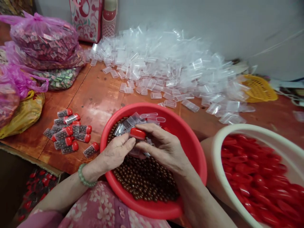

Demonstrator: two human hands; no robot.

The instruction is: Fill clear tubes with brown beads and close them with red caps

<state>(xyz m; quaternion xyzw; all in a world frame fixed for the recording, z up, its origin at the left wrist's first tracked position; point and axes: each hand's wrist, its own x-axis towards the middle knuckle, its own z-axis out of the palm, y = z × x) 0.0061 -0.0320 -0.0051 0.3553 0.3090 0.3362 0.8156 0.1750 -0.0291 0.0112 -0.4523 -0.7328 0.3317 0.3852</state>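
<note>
My left hand point(118, 150) pinches a small container between thumb and fingers, above the red basin point(193, 152). A glossy red cap point(138, 133) shows at its top; most of its body is hidden by my hands. My right hand point(165, 147) curls around the other side, its fingertips at the cap. Below my hands, the basin holds many brown beads point(144, 177). Several clear plastic cases point(133, 118) lie on the beads at the far side. Left of the basin is a loose heap of filled, red-capped containers point(68, 129) with dark beads inside.
Clear empty cases point(166, 66) pile up along the wall. A cream tub point(217, 148) of red caps point(256, 180) stands at right, near a yellow basket point(258, 88). Purple bags point(45, 38) sit at left on the wooden table point(85, 91). More red-capped pieces lie below its edge.
</note>
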